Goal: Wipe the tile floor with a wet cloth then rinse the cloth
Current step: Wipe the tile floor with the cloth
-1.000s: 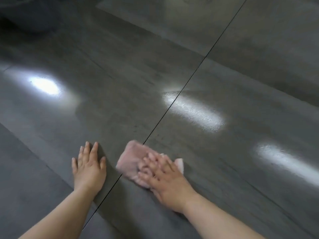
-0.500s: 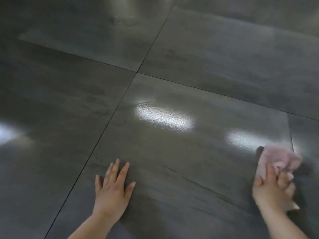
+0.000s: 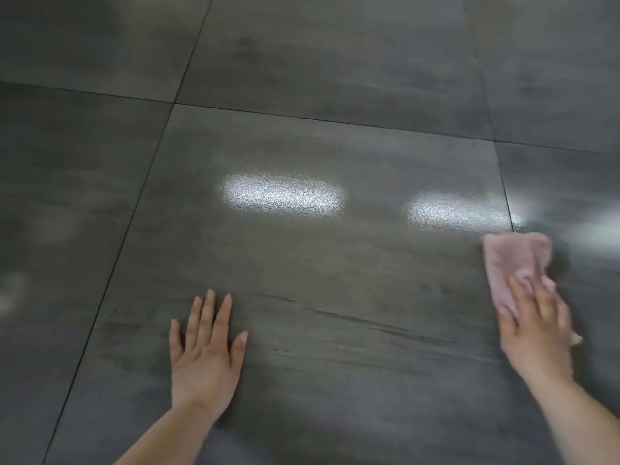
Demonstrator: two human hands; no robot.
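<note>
A pink cloth [image 3: 513, 263] lies flat on the dark grey tile floor [image 3: 335, 297] at the right, close to a grout line. My right hand [image 3: 536, 327] presses on the cloth's near end with straight fingers; it is blurred by motion. My left hand [image 3: 206, 350] rests flat on the same large tile, fingers spread, well to the left of the cloth and holding nothing.
Dark grout lines [image 3: 134, 209] split the floor into large square tiles. Two bright light reflections [image 3: 285, 196] shine on the wet-looking tile ahead of my hands. Only floor is in view.
My right hand has swept the cloth from beside my left hand far out to the right, then spread it flatter. My left hand stays planted on the tile.
</note>
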